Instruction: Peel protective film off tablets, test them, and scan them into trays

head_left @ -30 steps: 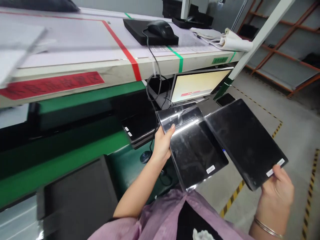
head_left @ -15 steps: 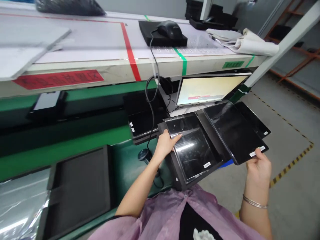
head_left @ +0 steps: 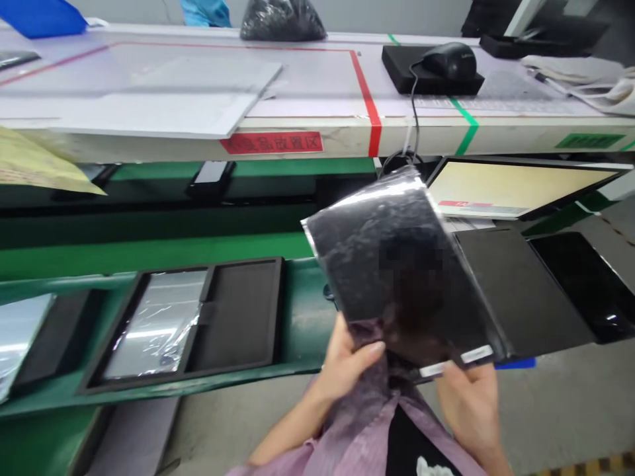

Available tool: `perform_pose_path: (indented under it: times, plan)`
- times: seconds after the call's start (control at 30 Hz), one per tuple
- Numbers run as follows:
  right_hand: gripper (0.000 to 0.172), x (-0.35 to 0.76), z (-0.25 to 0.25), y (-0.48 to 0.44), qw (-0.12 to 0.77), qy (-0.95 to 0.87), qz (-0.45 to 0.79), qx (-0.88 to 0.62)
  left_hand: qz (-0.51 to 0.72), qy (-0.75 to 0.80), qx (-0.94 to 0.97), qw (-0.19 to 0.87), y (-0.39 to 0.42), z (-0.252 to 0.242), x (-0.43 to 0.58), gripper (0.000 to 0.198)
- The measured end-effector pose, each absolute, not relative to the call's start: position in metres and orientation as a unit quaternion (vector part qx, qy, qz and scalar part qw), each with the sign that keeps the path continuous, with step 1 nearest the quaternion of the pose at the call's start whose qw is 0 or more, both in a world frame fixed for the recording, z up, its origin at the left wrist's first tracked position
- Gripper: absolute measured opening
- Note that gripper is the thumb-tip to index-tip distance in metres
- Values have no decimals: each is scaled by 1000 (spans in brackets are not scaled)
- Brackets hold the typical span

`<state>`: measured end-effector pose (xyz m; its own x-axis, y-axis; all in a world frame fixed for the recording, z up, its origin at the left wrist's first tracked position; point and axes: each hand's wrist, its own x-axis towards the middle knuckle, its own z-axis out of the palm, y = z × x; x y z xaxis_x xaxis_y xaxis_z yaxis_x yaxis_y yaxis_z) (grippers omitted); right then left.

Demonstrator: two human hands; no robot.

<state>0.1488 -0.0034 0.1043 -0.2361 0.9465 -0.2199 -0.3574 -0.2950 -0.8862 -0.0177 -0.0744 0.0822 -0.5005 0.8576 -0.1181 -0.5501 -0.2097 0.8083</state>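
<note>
A glossy black display panel is held up tilted in front of my body, its surface reflecting light. My left hand grips its lower left edge, thumb on the front face. My right hand, slightly blurred, is closed on the lower edge beside a white label. Whether a second panel lies behind this one I cannot tell. To the right lies a dark tray, and beyond it another black panel.
A green conveyor belt carries a black tray with a silvery film-wrapped panel. Behind stand a lit monitor and a white shelf bearing a mouse and a white board.
My right hand has come left, bringing its panel in front of my body. My left hand now holds the raised panel's left edge. The view has turned left.
</note>
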Motion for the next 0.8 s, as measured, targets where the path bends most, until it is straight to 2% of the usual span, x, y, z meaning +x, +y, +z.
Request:
perform_pose_path:
  times: [0.13, 0.2, 0.27, 0.33, 0.43, 0.53, 0.6, 0.67, 0.8]
  plan:
    - [63, 105, 88, -31, 255, -419, 829, -270, 756, 502, 82, 412, -146, 76, -95, 61]
    - [57, 72, 80, -43, 156, -416, 870, -216, 742, 535, 38, 403, -177, 78, -129, 65]
    - [43, 33, 71, -57, 133, -401, 882, -211, 731, 553, -2, 399, -199, 75, -157, 63]
    - [37, -7, 61, -68, 162, -374, 882, -237, 737, 556, -24, 384, -214, 61, -183, 62]
    - [40, -68, 46, -65, 212, -350, 869, -278, 719, 607, -13, 338, -238, 24, -225, 78]
    - [36, -131, 35, -27, 280, -352, 833, -322, 544, 805, 2, 238, -277, -17, -264, 66]
    - [23, -174, 31, 13, 339, -352, 790, -370, 427, 889, -10, 167, -308, -37, -280, 50]
    - [11, -215, 29, 58, 382, -352, 739, -428, 379, 917, -27, 120, -337, -51, -289, 41]
    - [19, -281, 32, 129, 416, -362, 665, -503, 247, 968, -31, 43, -374, -71, -301, 54]
